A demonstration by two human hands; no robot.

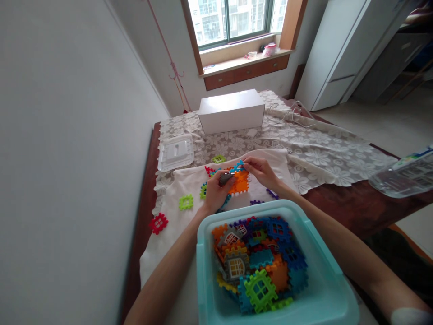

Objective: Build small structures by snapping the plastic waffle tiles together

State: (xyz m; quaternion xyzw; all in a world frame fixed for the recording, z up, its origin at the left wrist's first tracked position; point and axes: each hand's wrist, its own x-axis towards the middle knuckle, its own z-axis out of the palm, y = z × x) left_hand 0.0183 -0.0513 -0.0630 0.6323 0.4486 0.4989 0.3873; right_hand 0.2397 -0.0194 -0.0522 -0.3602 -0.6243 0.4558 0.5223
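My left hand [216, 192] is closed around a small build of toothed interlocking plastic panels over the white cloth. An orange panel [241, 182] shows on its right side, and a dark grey piece [226, 178] lies by my left thumb. My right hand [261, 171] pinches the end of a light blue toothed piece [237, 166] at the top edge of the build. Whether this piece is locked in place I cannot tell. More red, blue and green panels sit just behind and beside my left hand, partly hidden by it.
A light teal bin [324, 266] full of toothed panels stands close in front. Loose panels lie on the cloth: a green one [186, 202] and a red one [158, 223]. Beyond are a clear lid [176, 152], a white box [232, 118] and, at right, a clear container [406, 176].
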